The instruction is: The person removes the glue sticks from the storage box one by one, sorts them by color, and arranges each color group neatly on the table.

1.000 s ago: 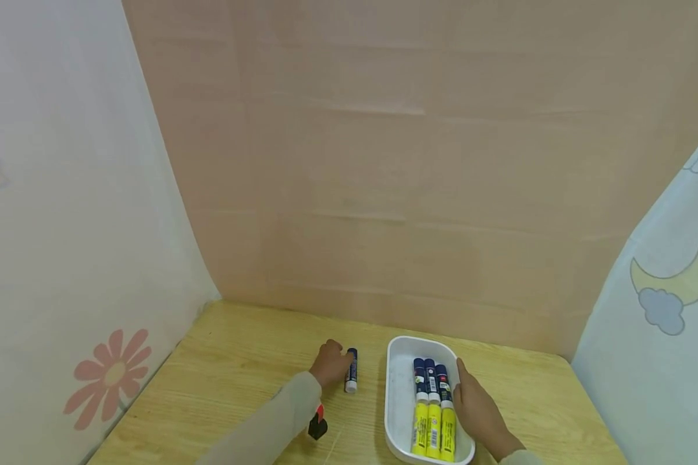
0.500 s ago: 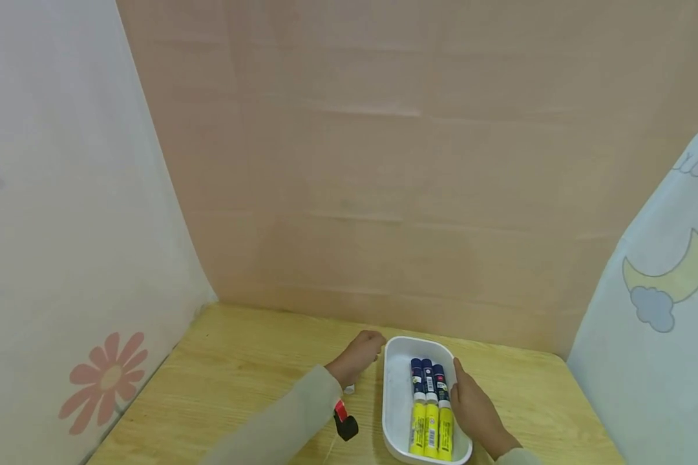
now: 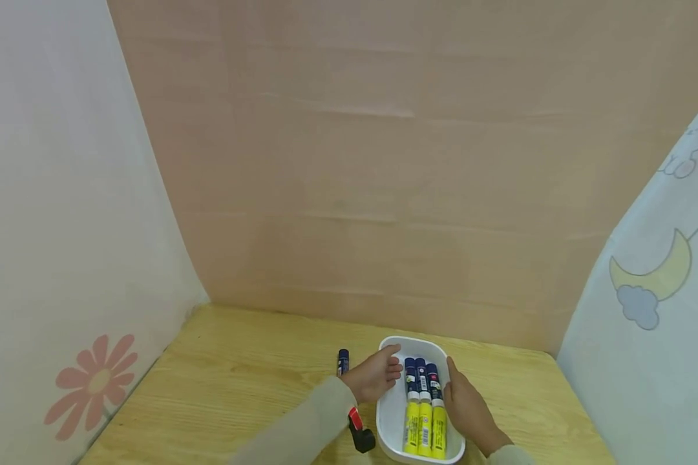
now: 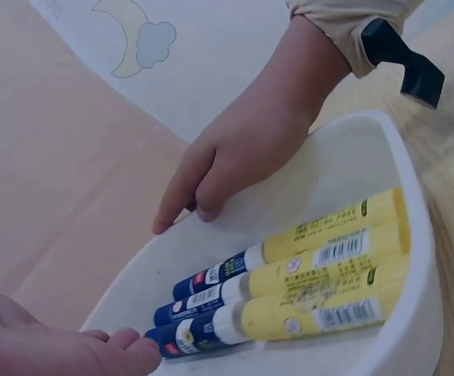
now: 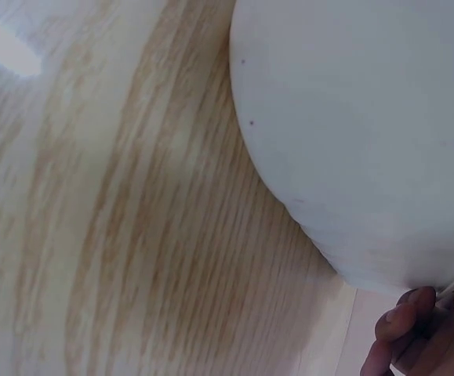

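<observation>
A white tray on the table holds three dark blue glue sticks with white ends, and below them three yellow tubes printed with barcodes. My left hand hangs over the tray's left rim, fingers loosely spread and nothing in them. In the left wrist view its fingertips come close to the end of the nearest glue stick. My right hand grips the right rim, with curled fingers outside the wall in the right wrist view. Another blue glue stick lies on the table, partly hidden by my left wrist.
The wooden table meets a brown covered wall at the back. Patterned white sheets stand at the left and right. A black and red strap piece sits at my left cuff.
My left hand has moved right, from beside the loose glue stick to over the tray's left rim, and its fingers have spread. The right hand keeps hold of the tray. The view has shifted slightly.
</observation>
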The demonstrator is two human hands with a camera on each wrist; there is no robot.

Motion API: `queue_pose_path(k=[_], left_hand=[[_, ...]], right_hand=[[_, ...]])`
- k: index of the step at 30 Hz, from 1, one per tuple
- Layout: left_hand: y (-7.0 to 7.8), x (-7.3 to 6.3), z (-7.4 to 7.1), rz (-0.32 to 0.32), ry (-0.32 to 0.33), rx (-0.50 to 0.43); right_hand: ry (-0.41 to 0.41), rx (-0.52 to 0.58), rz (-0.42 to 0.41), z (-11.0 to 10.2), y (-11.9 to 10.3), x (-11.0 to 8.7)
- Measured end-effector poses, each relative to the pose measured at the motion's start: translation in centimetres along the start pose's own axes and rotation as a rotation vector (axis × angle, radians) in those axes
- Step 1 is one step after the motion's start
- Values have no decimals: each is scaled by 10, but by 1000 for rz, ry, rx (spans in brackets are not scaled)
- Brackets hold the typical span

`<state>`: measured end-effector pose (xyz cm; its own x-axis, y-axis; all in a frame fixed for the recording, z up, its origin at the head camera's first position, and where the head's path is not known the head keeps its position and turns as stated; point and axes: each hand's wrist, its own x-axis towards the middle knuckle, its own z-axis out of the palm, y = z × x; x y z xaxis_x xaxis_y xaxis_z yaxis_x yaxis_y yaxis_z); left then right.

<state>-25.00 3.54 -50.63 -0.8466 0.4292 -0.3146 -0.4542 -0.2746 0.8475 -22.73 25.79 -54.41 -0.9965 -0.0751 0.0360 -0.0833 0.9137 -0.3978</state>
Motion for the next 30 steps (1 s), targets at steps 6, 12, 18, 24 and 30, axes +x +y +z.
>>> queue_pose_path(k=[6, 12, 18, 24, 30], left_hand=[[-13, 16, 8, -46, 58, -43], [-22, 28, 19, -67, 229, -37], [-26, 34, 32, -64, 305, -2], [-29, 39, 37, -72, 328, -41], [-28, 41, 38, -104, 315, -69]], right_hand=[[-1, 14, 6, 1, 2, 1], [2, 19, 5, 0, 4, 0], [4, 4, 23, -4, 7, -3], [24, 7, -4, -4, 9, -3], [20, 5, 13, -4, 9, -3]])
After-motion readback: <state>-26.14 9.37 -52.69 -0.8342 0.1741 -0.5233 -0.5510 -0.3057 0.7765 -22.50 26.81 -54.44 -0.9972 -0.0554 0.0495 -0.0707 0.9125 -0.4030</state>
